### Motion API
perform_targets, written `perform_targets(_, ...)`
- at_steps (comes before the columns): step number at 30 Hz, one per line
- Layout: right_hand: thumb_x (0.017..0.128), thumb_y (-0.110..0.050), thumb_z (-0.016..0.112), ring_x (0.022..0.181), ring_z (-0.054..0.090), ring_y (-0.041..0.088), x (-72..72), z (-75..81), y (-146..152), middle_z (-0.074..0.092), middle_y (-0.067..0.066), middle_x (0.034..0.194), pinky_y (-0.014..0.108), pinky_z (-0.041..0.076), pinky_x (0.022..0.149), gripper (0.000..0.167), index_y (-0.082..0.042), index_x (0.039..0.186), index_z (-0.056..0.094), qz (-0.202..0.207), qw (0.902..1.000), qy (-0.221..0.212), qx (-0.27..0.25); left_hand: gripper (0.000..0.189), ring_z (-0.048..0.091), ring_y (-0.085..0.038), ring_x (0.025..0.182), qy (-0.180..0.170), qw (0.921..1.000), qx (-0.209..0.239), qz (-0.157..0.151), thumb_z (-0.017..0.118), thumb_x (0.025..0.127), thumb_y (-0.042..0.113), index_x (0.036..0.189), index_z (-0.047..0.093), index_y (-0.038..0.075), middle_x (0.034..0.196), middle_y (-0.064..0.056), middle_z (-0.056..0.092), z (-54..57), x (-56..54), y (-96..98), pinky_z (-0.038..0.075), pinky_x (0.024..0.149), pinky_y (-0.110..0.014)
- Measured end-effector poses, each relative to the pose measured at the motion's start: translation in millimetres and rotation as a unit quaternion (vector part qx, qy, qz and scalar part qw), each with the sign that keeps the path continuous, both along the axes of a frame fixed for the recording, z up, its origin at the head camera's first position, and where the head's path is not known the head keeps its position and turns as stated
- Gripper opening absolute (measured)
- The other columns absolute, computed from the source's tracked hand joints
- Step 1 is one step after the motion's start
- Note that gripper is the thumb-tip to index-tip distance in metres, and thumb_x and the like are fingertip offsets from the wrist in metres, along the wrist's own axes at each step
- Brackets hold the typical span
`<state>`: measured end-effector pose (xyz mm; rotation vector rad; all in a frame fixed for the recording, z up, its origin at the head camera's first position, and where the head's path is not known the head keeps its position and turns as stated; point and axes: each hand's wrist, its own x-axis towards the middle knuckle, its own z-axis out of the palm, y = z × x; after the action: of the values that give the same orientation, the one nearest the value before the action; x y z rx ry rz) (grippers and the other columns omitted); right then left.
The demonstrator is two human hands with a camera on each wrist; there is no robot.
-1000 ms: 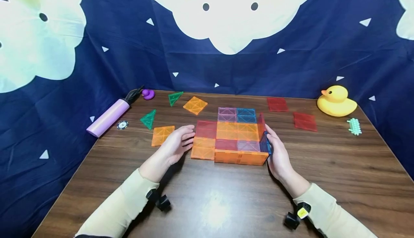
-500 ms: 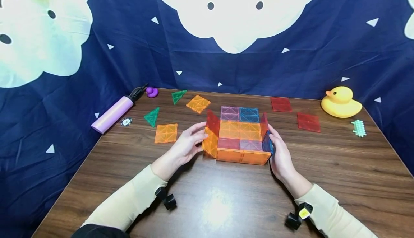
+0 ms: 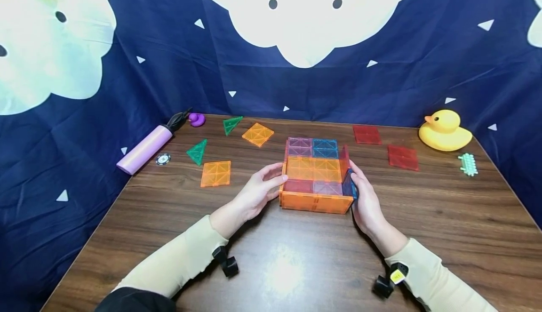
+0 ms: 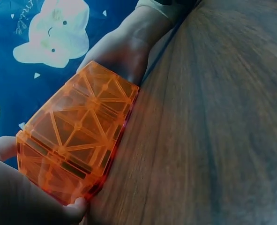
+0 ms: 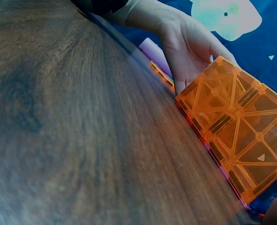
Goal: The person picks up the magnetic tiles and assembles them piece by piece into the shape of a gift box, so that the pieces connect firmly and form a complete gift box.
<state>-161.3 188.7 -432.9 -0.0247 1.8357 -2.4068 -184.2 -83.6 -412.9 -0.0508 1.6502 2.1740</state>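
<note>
A box of see-through magnetic tiles (image 3: 315, 202) stands on the table, open at the top and back, with orange front walls and a floor of orange, purple, red and blue squares. My left hand (image 3: 256, 192) pinches the left wall, its thumb over the top edge and its other fingers on the outer side. On the opposite side, my right hand (image 3: 367, 204) rests with extended fingers against the outer face of the red and blue right wall (image 3: 348, 182). The left wrist view shows the orange front wall (image 4: 79, 126) close up; the right wrist view shows the left hand's palm (image 5: 190, 51) beside the box.
Loose orange tiles (image 3: 216, 173) and green triangle tiles (image 3: 197, 152) lie to the left. Two red tiles (image 3: 403, 157) lie back right, near a yellow duck (image 3: 444, 132) and a mint toy (image 3: 468, 164). A purple pump (image 3: 144, 150), poker chip (image 3: 163, 159) and small purple duck (image 3: 196, 119) sit left.
The left wall's red and orange tiles, flat a second ago, were folded up by my left hand and now stand upright. The right hand has stayed at the right wall.
</note>
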Motion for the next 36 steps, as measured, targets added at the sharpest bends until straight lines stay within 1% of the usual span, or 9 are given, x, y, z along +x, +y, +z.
perform_targets(4, 0.112, -0.023, 0.024, 0.144, 0.031, 0.026, -1.0, 1.1, 1, 0.026, 0.012, 0.164, 0.029, 0.032, 0.114, 0.053, -0.012, 0.164, 0.019, -0.006, 0.9999, 0.001, 0.012, 0.056, 0.043, -0.035, 0.136, 0.005, 0.9997, -0.001, 0.022, 0.059, 0.102, 0.015, 0.152, 0.038, 0.0, 0.152, -0.022, 0.039, 1.3, 7.7, 5.2, 0.031, 0.115, -0.054)
perform_targets(8, 0.112, -0.024, 0.028, 0.14, 0.035, 0.026, -7.7, 5.8, 4, 0.031, 0.014, 0.159, 0.023, 0.034, 0.108, 0.052, -0.005, 0.161, 0.025, -0.033, 0.9981, 0.008, 0.05, 0.062, 0.032, -0.039, 0.142, 0.023, 0.999, -0.01, 0.038, 0.053, 0.103, 0.02, 0.155, 0.028, -0.001, 0.156, -0.023, 0.029, 2.0, 24.6, 11.9, 0.023, 0.118, -0.057)
perform_targets(12, 0.112, -0.024, 0.031, 0.145, 0.032, 0.027, -26.3, 9.9, 11, 0.031, 0.016, 0.158, 0.027, 0.03, 0.114, 0.053, -0.001, 0.159, 0.025, -0.044, 0.9972, 0.031, 0.051, 0.067, 0.017, -0.036, 0.151, 0.048, 0.9981, -0.025, 0.031, 0.05, 0.106, 0.021, 0.162, 0.017, 0.005, 0.165, -0.022, 0.013, 0.0, 40.7, 19.8, 0.013, 0.121, -0.056)
perform_targets(16, 0.113, -0.028, 0.032, 0.148, 0.029, 0.03, -46.1, 7.6, 19, 0.03, 0.02, 0.161, 0.035, 0.026, 0.119, 0.056, 0.001, 0.159, 0.024, -0.007, 0.997, 0.067, 0.038, 0.065, 0.01, -0.028, 0.154, 0.077, 0.9964, -0.03, 0.016, 0.045, 0.109, 0.018, 0.164, 0.013, 0.008, 0.169, -0.016, 0.011, -2.7, 46.9, 25.0, 0.008, 0.122, -0.048)
perform_targets(20, 0.112, -0.034, 0.035, 0.146, 0.033, 0.029, -55.3, 2.9, 24, 0.045, 0.009, 0.154, 0.035, 0.029, 0.118, 0.059, 0.003, 0.158, 0.028, 0.021, 0.9957, 0.083, 0.035, 0.062, 0.007, -0.024, 0.154, 0.095, 0.9942, -0.05, 0.012, 0.043, 0.11, 0.017, 0.165, 0.014, 0.009, 0.169, -0.011, 0.012, -4.6, 47.2, 25.0, 0.007, 0.123, -0.045)
perform_targets(23, 0.112, -0.035, 0.036, 0.141, 0.038, 0.028, -56.3, 1.2, 27, 0.054, -0.004, 0.141, 0.031, 0.034, 0.114, 0.059, 0.003, 0.157, 0.031, 0.024, 0.9954, 0.09, 0.023, 0.062, 0.006, -0.023, 0.154, 0.097, 0.9933, -0.061, 0.009, 0.043, 0.11, 0.017, 0.164, 0.014, 0.009, 0.17, -0.01, 0.012, -5.1, 45.6, 23.4, 0.006, 0.123, -0.044)
perform_targets(25, 0.112, -0.033, 0.036, 0.139, 0.041, 0.027, -55.4, 0.7, 29, 0.057, -0.007, 0.137, 0.03, 0.037, 0.111, 0.056, 0.003, 0.155, 0.033, 0.023, 0.9952, 0.095, 0.012, 0.061, 0.007, -0.024, 0.154, 0.102, 0.9932, -0.057, 0.008, 0.042, 0.11, 0.017, 0.164, 0.015, 0.007, 0.169, -0.011, 0.013, -5.0, 43.0, 21.9, 0.006, 0.123, -0.044)
perform_targets(30, 0.113, -0.026, 0.035, 0.131, 0.05, 0.024, -46.0, 1.0, 34, 0.062, -0.003, 0.132, 0.03, 0.043, 0.106, 0.049, 0.007, 0.15, 0.038, 0.023, 0.9937, 0.109, -0.013, 0.057, 0.013, -0.026, 0.154, 0.11, 0.9932, -0.031, 0.024, 0.041, 0.111, 0.014, 0.162, 0.02, 0.003, 0.167, -0.015, 0.019, -4.5, 32.8, 14.2, 0.01, 0.123, -0.044)
perform_targets(36, 0.113, -0.019, 0.034, 0.127, 0.055, 0.02, -19.5, 2.4, 43, 0.06, 0.005, 0.136, 0.031, 0.048, 0.102, 0.042, 0.006, 0.145, 0.045, 0.042, 0.991, 0.127, -0.01, 0.054, 0.025, -0.029, 0.151, 0.094, 0.9917, -0.04, 0.078, 0.048, 0.109, 0.017, 0.158, 0.033, -0.001, 0.162, -0.018, 0.031, -5.2, 16.8, 0.8, 0.017, 0.122, -0.044)
